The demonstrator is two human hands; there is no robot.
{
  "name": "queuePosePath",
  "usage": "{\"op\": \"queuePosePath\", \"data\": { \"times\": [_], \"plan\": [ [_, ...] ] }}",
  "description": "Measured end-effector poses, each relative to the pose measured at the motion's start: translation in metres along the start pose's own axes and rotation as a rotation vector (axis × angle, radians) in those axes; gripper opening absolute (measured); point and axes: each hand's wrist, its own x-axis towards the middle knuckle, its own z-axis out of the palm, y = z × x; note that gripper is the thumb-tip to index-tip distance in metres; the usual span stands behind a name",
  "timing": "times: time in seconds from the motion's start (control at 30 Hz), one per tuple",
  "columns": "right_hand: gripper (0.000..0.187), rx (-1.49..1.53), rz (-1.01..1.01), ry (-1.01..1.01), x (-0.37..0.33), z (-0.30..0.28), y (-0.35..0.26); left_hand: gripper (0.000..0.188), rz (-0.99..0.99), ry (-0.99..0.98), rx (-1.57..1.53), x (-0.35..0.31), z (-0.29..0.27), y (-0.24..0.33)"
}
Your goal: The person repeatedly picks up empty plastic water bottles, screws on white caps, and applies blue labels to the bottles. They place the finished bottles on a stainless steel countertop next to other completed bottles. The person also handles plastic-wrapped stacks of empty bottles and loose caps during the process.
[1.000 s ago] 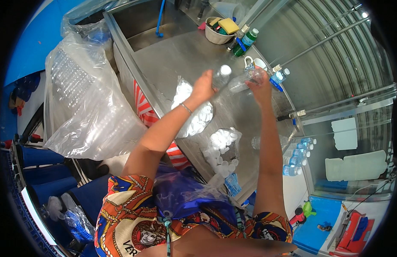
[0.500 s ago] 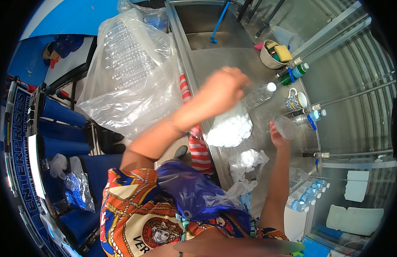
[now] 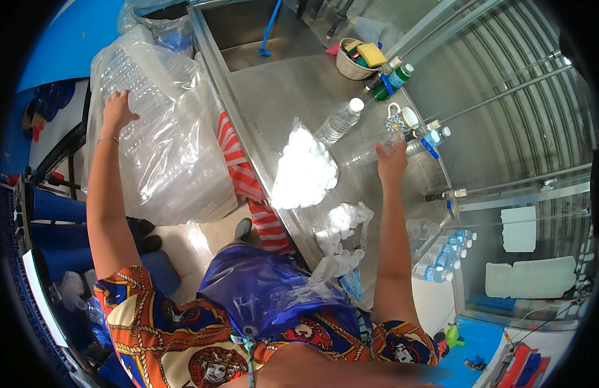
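The right hand (image 3: 392,161) is holding a clear, uncoloured plastic bottle (image 3: 366,153) near the wall-side edge of the grey stainless-steel worktop (image 3: 273,94), its fingers curling around the end nearer the wall. The bottle's long axis is running crosswise, its other end pointing toward the opposite long edge, where a red-and-white striped cloth (image 3: 233,155) is hanging (which end is the neck, I cannot tell). The left hand (image 3: 118,111) is reaching beyond that edge, fingers spreading wide over a large clear plastic bag of bottles (image 3: 176,171); whether they are pressing on it is unclear. Between the two long edges, a ridged clear bottle with a white cap (image 3: 341,121) is standing beside a clear bag of white caps (image 3: 304,169).
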Motion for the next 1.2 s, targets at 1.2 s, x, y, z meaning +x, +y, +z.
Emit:
{"op": "queuePosePath", "data": {
  "times": [1.2],
  "plan": [
    [0.061, 0.755, 0.408, -1.134, -0.039, 0.232, -0.333, 0.054, 0.308, -0.279, -0.086, -0.092, 0.025, 0.062]
  ]
}}
